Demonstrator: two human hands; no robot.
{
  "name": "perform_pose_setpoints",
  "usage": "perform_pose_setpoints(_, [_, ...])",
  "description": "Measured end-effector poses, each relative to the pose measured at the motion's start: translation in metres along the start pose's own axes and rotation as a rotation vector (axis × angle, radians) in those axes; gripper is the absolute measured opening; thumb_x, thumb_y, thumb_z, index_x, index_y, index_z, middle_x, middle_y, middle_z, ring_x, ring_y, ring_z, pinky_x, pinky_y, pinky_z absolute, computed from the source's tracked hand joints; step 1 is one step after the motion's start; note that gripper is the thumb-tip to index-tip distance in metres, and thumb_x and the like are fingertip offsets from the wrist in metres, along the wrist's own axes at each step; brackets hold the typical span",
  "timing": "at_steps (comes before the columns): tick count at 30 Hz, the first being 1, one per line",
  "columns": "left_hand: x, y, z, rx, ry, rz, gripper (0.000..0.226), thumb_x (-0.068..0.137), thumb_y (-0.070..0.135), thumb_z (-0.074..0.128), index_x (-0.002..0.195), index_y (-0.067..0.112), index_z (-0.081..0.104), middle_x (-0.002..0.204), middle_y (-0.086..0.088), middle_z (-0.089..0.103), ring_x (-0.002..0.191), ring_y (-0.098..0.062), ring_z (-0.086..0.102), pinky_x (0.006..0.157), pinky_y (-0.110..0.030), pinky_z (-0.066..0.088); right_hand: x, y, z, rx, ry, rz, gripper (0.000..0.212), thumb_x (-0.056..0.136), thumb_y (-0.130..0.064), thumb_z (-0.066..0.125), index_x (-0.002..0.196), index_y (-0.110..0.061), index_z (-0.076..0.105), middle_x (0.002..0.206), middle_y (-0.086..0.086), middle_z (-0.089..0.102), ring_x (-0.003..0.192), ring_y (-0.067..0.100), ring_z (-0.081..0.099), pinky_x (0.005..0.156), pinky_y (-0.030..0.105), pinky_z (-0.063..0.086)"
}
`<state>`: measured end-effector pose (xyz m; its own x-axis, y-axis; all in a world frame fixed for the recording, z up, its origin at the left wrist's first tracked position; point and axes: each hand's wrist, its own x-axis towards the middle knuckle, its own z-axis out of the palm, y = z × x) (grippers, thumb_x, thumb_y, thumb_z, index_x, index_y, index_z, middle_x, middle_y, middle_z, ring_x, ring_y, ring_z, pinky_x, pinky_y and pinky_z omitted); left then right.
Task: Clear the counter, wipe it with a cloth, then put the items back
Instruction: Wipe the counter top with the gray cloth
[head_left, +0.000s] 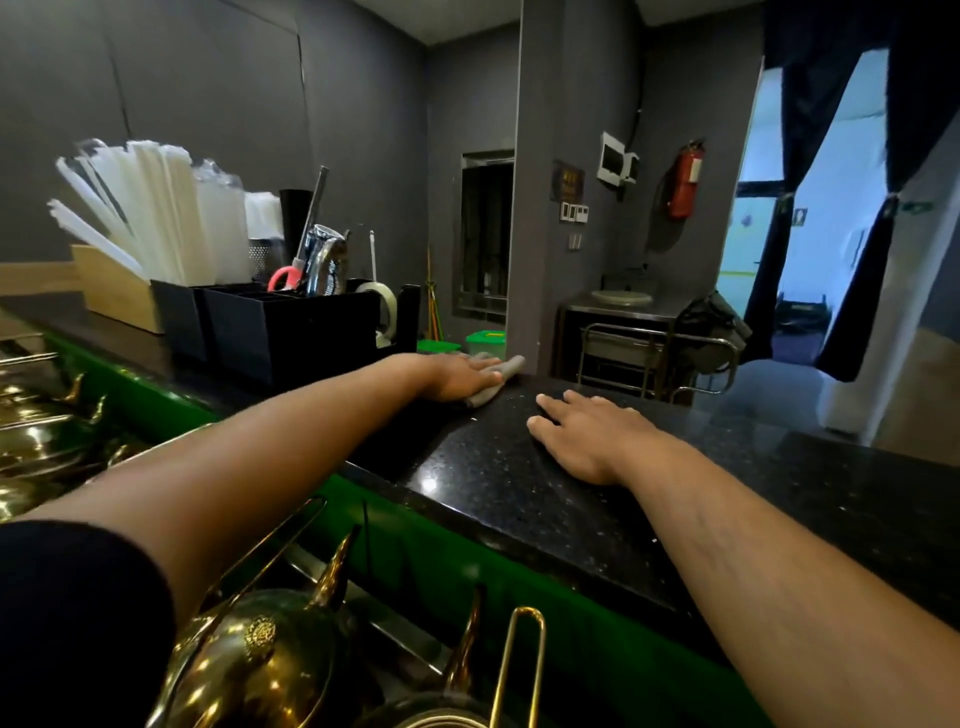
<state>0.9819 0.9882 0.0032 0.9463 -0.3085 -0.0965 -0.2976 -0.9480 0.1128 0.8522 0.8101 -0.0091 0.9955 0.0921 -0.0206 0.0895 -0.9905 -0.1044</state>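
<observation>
- Left hand (462, 375), fingers flat and released, presses a grey rumpled cloth (492, 378) at centre frame.
- Right hand (587, 436) lies flat, grasping nothing, on the glossy speckled black worktop (779, 499) near its rounded edge.

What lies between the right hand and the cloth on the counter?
Nothing: in the head view only bare black counter separates the right hand from the cloth under the left hand.

left hand (460, 375) flat on grey cloth (493, 376) | right hand (587, 436) flat on black counter (519, 493) | black organizer (291, 327) just beside cloth
</observation>
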Motion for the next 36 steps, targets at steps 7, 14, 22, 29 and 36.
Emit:
perform_pose_setpoints(7, [0.009, -0.006, 0.0, 0.04, 0.007, -0.108, 0.062, 0.104, 0.058, 0.017, 0.16, 0.033, 0.007, 0.168, 0.001, 0.001, 0.154, -0.031, 0.007, 0.124, -0.047, 0.005, 0.006, 0.004, 0.0, 0.022, -0.017, -0.009, 0.062, 0.099, -0.06, 0.019, 0.156, -0.036, 0.012, 0.165, 0.0, 0.006, 0.151, 0.028, 0.008, 0.118, 0.054, 0.009])
perform_pose_setpoints(14, [-0.081, -0.049, 0.005, 0.043, 0.05, -0.196, 0.062, 0.106, 0.054, 0.016, 0.161, 0.025, 0.009, 0.168, 0.001, 0.0, 0.154, -0.025, 0.005, 0.122, -0.042, 0.004, -0.005, 0.001, -0.002, 0.037, 0.011, -0.005, 0.061, 0.1, -0.058, 0.02, 0.156, -0.034, 0.016, 0.165, 0.001, 0.011, 0.15, 0.029, 0.014, 0.119, 0.053, 0.015])
perform_pose_setpoints(22, [-0.139, 0.013, 0.022, 0.085, 0.055, -0.224, 0.068, 0.101, 0.062, 0.013, 0.16, 0.03, 0.005, 0.168, 0.004, 0.0, 0.154, -0.031, 0.006, 0.121, -0.058, 0.01, -0.036, -0.011, -0.006, 0.037, 0.088, 0.246, 0.059, 0.1, -0.048, 0.025, 0.15, -0.02, 0.035, 0.154, 0.015, 0.034, 0.138, 0.037, 0.035, 0.112, 0.051, 0.03])
perform_pose_setpoints(29, [-0.169, 0.066, 0.039, 0.083, 0.04, 0.085, 0.065, 0.099, 0.067, 0.011, 0.158, 0.042, 0.0, 0.168, 0.004, -0.001, 0.154, -0.028, 0.004, 0.122, -0.055, 0.008, -0.097, 0.041, -0.006, 0.128, 0.025, 0.201, 0.065, 0.102, -0.049, 0.029, 0.156, -0.015, 0.017, 0.164, 0.011, 0.009, 0.15, 0.032, 0.013, 0.121, 0.045, 0.016])
perform_pose_setpoints(36, [-0.073, 0.051, 0.013, 0.003, 0.036, -0.107, 0.081, 0.09, 0.074, 0.008, 0.16, 0.032, 0.01, 0.168, 0.0, 0.003, 0.153, -0.034, 0.009, 0.122, -0.054, 0.009, -0.153, 0.086, -0.003, 0.065, 0.028, 0.304, 0.07, 0.098, -0.064, 0.009, 0.157, -0.028, 0.006, 0.166, -0.001, 0.0, 0.152, 0.027, 0.001, 0.12, 0.053, 0.004])
